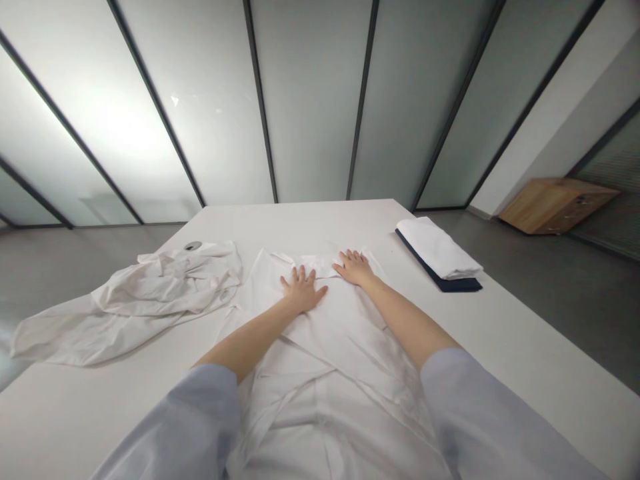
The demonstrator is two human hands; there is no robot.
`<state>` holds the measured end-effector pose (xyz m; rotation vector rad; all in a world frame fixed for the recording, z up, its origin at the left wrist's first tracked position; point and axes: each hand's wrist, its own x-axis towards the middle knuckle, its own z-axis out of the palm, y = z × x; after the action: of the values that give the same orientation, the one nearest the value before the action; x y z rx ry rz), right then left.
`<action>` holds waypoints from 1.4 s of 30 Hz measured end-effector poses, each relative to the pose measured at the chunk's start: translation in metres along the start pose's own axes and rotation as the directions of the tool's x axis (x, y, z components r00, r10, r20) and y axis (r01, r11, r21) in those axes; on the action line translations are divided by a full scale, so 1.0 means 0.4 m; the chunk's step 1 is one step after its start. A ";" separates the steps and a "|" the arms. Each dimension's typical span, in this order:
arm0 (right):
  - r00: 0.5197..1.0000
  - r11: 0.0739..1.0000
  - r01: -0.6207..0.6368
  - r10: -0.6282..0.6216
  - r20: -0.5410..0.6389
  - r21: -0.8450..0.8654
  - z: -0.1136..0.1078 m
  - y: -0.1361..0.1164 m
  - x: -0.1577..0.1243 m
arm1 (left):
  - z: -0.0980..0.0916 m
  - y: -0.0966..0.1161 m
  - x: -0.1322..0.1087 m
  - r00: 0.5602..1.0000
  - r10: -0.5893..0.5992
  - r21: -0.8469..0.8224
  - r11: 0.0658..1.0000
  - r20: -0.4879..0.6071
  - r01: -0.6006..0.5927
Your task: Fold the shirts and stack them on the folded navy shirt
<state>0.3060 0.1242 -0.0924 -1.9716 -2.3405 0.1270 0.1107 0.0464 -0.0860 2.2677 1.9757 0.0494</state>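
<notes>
Left hand (pixel 301 291) and right hand (pixel 354 268) flat on one white shirt (pixel 320 373)

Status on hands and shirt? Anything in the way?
Left hand and right hand open, flat on white shirt. Crumpled white garment alongside, person's left. Folded white-and-navy stack off to right, clear of shirt.

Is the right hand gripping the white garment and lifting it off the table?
No, the right hand lies flat on the white garment with its fingers spread, and the garment rests on the white table.
</notes>
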 end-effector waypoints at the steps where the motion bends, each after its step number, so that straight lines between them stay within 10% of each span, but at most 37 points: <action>1: 1.000 1.000 -0.003 0.003 -0.006 -0.003 -0.005 -0.001 0.001 | 0.002 0.007 -0.001 1.000 -0.006 -0.001 1.000 0.011 0.006; 12: 0.985 0.998 -0.041 0.034 0.170 0.040 -0.005 -0.088 -0.107 | -0.021 -0.032 0.132 0.999 0.001 -0.007 1.000 -0.053 -0.002; 26: 0.999 1.000 -0.023 0.022 0.047 0.021 -0.027 -0.056 0.012 | -0.003 0.001 0.024 0.999 0.022 0.010 1.000 -0.027 -0.021; 35: 0.996 0.998 -0.038 0.035 0.083 0.042 -0.021 -0.111 -0.112 | -0.025 -0.044 0.129 0.995 0.051 -0.001 0.999 -0.089 -0.051; 42: 0.993 0.998 -0.042 0.038 0.109 0.038 -0.010 -0.086 -0.117 | -0.044 -0.038 0.088 0.968 0.137 -0.006 0.990 -0.208 -0.142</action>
<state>0.2807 0.0724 -0.0850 -2.0418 -2.3427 0.2883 0.0986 0.0846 -0.0725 2.4744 1.8923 0.3324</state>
